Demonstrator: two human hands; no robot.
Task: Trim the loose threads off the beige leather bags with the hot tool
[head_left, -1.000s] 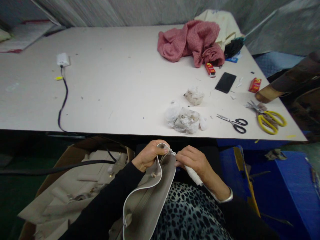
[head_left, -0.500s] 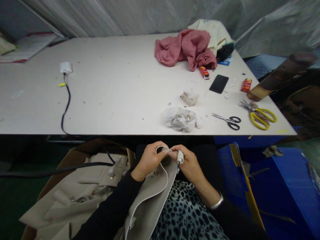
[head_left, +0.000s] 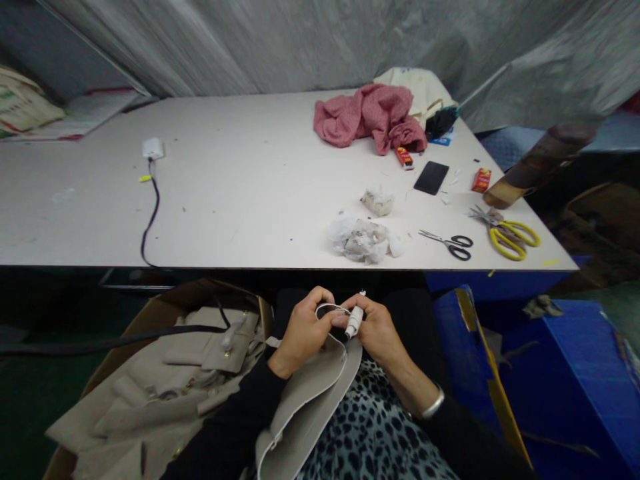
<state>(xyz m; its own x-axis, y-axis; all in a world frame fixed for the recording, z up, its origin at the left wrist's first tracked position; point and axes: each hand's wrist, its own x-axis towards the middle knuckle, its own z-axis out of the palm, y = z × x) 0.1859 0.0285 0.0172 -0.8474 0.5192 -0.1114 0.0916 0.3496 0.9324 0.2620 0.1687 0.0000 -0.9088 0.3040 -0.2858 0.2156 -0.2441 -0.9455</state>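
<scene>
A beige bag (head_left: 320,383), its long opening gaping, lies across my lap below the table edge. My left hand (head_left: 309,327) is closed, pinching a thin beige strap (head_left: 327,307) that loops up from the bag's top edge. Close against it, my right hand (head_left: 377,330) is closed around a small tool with a white-wrapped handle (head_left: 355,321); its tip points down at the bag, and I cannot make out its kind. The fingertips of both hands meet at the strap, and what is between them is partly hidden.
A cardboard box (head_left: 95,373) of beige bags stands at left, a blue bin (head_left: 575,373) at right. On the table (head_left: 240,180) lie black scissors (head_left: 453,245), yellow scissors (head_left: 510,237), crumpled plastic (head_left: 363,240), a red cloth (head_left: 370,117) and a corded white adapter (head_left: 153,148).
The white-wrapped handle has tilted, and its lower end now points toward my left hand. The bag's edge has shifted up and right. The whole view has swung slightly.
</scene>
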